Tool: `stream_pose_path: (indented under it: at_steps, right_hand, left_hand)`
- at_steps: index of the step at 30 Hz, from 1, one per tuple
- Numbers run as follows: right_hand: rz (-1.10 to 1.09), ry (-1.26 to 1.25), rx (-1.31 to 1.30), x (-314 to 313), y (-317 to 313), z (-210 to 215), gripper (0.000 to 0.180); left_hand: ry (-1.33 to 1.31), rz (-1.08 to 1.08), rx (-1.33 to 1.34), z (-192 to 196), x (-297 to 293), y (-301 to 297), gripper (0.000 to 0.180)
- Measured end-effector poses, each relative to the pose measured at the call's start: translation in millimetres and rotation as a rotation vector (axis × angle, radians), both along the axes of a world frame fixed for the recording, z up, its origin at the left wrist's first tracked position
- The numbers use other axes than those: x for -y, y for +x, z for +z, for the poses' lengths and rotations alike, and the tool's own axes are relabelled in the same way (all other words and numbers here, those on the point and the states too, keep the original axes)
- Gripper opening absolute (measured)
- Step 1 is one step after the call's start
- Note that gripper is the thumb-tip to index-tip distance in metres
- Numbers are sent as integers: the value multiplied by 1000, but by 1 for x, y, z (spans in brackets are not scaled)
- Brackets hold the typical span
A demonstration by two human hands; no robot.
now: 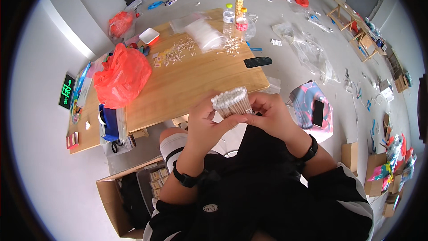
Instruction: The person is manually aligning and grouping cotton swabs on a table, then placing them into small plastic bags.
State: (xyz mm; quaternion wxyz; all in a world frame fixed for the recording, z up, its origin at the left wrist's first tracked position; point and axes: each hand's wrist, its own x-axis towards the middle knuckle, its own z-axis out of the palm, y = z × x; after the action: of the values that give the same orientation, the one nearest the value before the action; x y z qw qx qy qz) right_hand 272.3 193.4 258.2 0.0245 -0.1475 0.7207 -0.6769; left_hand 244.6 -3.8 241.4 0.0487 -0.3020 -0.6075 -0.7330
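Cotton-swab bundle (232, 101) is being held, head view, in front of the wearer's torso, white tips showing uppermost. Left hand (206, 118) is closing around its left side; right hand (271, 112) is gripping its right, thumbs meeting below. Loose swabs (176, 55) are lying scattered across the wooden desk (187, 82).

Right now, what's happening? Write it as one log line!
left hand: holding cotton swab bundle | right hand: holding same bundle | table: loose swabs, red bag, red-labelled bottle
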Motion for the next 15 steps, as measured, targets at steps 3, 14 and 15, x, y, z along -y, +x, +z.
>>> stream_pose_path:
  at_steps: [3,14,15]
  right_hand:
    - [88,-84,101,1,-1,3,23]
    - [747,-478,-849,13,47,114,6]
    - [714,-517,-794,20,55,120,18]
  left_hand:
    - [77,-58,226,6,4,8,32]
    - [60,149,244,-15,33,3,36]
    - [73,80,351,-8,33,6,38]
